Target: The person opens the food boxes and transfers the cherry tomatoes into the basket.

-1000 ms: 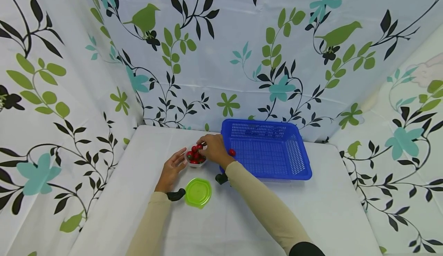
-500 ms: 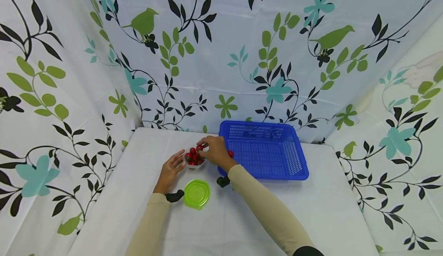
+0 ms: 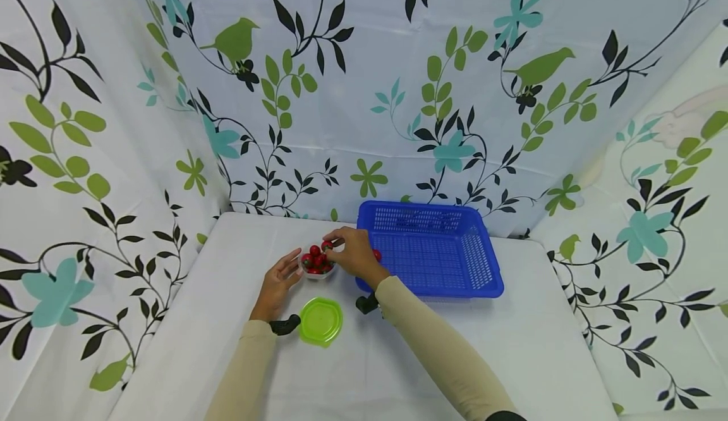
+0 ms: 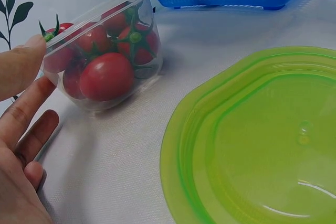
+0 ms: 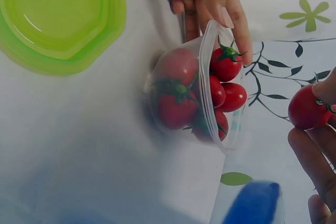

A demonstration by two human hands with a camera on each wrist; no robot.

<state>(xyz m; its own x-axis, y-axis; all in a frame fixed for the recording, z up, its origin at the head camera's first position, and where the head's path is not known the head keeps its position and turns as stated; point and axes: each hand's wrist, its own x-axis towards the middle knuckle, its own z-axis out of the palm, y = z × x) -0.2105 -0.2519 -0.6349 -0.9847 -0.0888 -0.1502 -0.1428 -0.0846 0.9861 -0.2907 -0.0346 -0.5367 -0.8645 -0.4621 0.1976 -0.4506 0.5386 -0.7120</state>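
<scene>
A clear plastic container point(image 4: 96, 105) of several red cherry tomatoes point(image 4: 107, 76) stands on the white table. My left hand point(image 3: 275, 287) is at its left side, thumb at the rim and nearly straight fingers along the wall. My right hand point(image 3: 357, 255) pinches one cherry tomato point(image 5: 306, 110) between thumb and fingers. In the right wrist view, that tomato is apart from the container's rim point(image 5: 205, 69); in the head view, it appears close above the tomatoes. Part of the container is hidden behind the right hand in the head view.
A green plastic lid point(image 3: 321, 322) lies on the table in front of the container. To the right stands a blue slotted basket point(image 3: 432, 256), with a red tomato point(image 3: 377, 255) inside near its left wall. A patterned curtain point(image 3: 364, 92) hangs behind the table.
The head view has drifted slightly. My right hand, pinching the tomato throughout, has moved a little away from the container; my left hand stays beside it.
</scene>
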